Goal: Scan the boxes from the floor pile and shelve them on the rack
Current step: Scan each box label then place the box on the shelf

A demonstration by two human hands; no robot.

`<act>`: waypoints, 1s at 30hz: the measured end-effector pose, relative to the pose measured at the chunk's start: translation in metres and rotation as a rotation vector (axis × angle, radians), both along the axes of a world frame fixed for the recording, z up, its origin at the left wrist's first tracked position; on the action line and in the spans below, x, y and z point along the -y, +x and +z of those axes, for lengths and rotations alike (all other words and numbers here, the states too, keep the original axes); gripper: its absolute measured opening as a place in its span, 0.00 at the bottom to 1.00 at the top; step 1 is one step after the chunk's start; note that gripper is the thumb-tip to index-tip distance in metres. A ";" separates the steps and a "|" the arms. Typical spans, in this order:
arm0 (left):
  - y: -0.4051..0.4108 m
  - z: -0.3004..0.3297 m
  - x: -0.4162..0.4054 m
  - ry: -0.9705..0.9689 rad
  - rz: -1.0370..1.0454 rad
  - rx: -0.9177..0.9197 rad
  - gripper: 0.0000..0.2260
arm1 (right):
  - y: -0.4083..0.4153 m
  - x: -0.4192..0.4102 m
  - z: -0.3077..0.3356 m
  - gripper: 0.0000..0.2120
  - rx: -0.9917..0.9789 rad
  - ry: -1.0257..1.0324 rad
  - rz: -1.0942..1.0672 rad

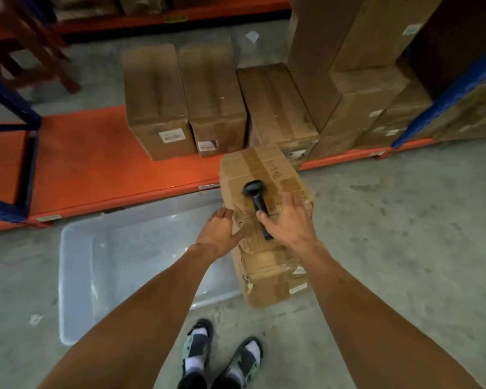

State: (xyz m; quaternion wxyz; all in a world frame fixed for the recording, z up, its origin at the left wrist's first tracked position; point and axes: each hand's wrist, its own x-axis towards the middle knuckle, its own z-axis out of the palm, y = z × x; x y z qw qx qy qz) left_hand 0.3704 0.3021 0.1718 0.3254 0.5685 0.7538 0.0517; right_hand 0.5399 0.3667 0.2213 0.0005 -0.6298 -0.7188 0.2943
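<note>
A black handheld barcode scanner (257, 202) lies on the top box (264, 189) of the floor pile, its head toward the rack and its handle running back toward the person, so the long axis points nearly straight at the right hand (288, 221). That hand hovers over the handle end with fingers (264, 217) spread wide, gripping nothing; the handle's near end is partly hidden beneath it. The left hand (219, 233) rests open against the box's left top edge, fingers loosely extended, steadying it rather than gripping it.

The right hand is clearly the nearer to the scanner (the left sits off to the side), so picking it up looks like a short closing of the fingers round the handle. The pile stands on the concrete floor just beside a clear plastic bin (79, 276), close in front of the orange rack shelf (82, 161), where other cartons (157, 102) already stand in a row.
</note>
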 end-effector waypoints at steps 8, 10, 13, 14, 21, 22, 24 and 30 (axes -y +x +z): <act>0.016 -0.074 -0.008 0.145 -0.021 0.058 0.32 | -0.043 -0.027 -0.063 0.39 -0.026 0.020 -0.016; 0.016 -0.081 -0.006 0.146 -0.018 0.068 0.32 | -0.045 -0.029 -0.065 0.36 0.015 0.020 -0.010; 0.013 -0.083 -0.008 0.118 -0.074 0.014 0.34 | -0.040 -0.029 -0.060 0.30 -0.066 -0.015 -0.102; 0.012 -0.082 -0.008 0.096 -0.098 -0.005 0.34 | -0.036 -0.027 -0.059 0.28 -0.157 -0.025 -0.171; 0.027 -0.074 -0.026 0.059 -0.183 -0.095 0.27 | 0.033 0.017 -0.038 0.25 -0.663 0.007 -0.569; 0.027 -0.075 -0.029 0.064 -0.190 -0.090 0.27 | 0.044 0.025 -0.039 0.25 -0.696 0.005 -0.598; 0.025 -0.076 -0.031 0.112 -0.222 -0.097 0.26 | 0.064 0.040 -0.045 0.25 -0.710 0.002 -0.613; 0.023 -0.084 -0.031 0.287 -0.325 -0.145 0.45 | 0.076 0.061 -0.062 0.22 -0.790 -0.045 -0.641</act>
